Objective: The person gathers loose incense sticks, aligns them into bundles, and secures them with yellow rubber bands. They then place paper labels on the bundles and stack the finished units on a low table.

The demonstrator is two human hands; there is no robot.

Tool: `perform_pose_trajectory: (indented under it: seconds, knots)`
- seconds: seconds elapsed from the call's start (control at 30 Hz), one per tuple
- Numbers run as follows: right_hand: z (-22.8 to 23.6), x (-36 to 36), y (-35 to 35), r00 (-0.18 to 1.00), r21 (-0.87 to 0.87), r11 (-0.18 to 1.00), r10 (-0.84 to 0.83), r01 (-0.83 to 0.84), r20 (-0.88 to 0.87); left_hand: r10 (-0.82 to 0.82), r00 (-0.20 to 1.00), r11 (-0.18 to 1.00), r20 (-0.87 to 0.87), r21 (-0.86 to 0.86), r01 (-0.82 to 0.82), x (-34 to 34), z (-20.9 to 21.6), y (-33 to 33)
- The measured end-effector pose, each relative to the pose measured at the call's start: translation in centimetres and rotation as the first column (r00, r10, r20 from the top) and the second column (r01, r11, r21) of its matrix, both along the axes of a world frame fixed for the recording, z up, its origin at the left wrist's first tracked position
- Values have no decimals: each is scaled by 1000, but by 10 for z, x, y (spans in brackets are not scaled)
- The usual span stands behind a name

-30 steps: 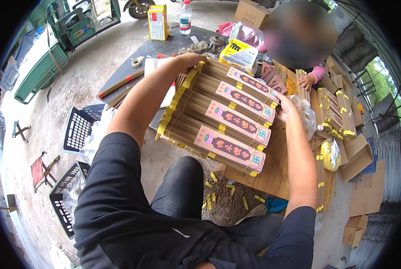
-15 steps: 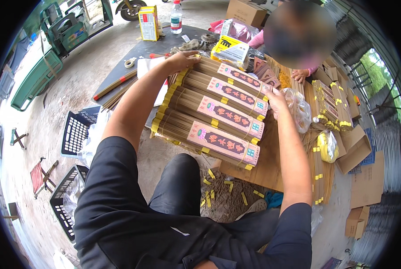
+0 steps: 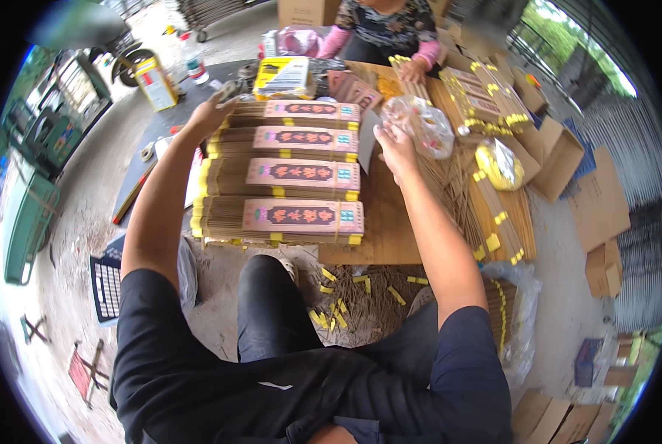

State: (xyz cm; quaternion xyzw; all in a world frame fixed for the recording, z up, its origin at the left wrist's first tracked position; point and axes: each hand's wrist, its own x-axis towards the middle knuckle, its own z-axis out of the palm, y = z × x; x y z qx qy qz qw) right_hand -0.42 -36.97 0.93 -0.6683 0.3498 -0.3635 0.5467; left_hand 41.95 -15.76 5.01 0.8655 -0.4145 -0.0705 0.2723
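Note:
A layered stack of incense stick bundles (image 3: 227,176), with pink printed labels and yellow bands, lies across the near left of the wooden table (image 3: 390,229). At its far left corner, my left hand (image 3: 211,115) has its fingers stretched out against or just above the end; contact is hard to tell. My right hand (image 3: 399,152) is off the stack's right end, fingers apart, with nothing visible in it. Between that hand and the bundles stands a thin grey sheet (image 3: 368,140); whether my fingertips touch it is unclear. A clear plastic bag (image 3: 431,129) lies just beyond my right hand.
Across the table, a person in pink sleeves has a hand (image 3: 414,70) on yellow-banded sticks. More bundles (image 3: 483,96) and a yellow roll (image 3: 500,164) lie at the right, beside open cartons (image 3: 553,159). A yellow box (image 3: 156,83) and bottle (image 3: 194,59) stand far left.
The incense stack has gone from tilted in both hands to lying level on the table, further left. My right hand has let go of its right end and moved away from it.

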Motion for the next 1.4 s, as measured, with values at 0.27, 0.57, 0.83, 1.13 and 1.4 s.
perform_pose_trajectory:
  seconds: [0.27, 0.57, 0.83, 1.13, 1.4]
  knots:
    - [-4, -256, 98, 923, 74, 968, -250, 239, 294, -417, 909, 789, 17, -489, 371, -86, 39, 44]
    - [-236, -563, 214, 271, -206, 481, -742, 852, -613, -728, 683, 544, 59, -557, 628, -384, 108, 87]
    - [-379, -625, 304, 93, -50, 333, -401, 942, -911, -631, 310, 274, -711, 170, 947, -573, -157, 89]
    - [-398, -730, 294, 71, -265, 385, -671, 884, -738, -368, 142, -397, -919, 293, 870, -640, -403, 194]
    - [-233, -728, 180, 84, -453, 467, -761, 760, -643, -302, 62, -398, -951, 185, 898, -686, -405, 155]
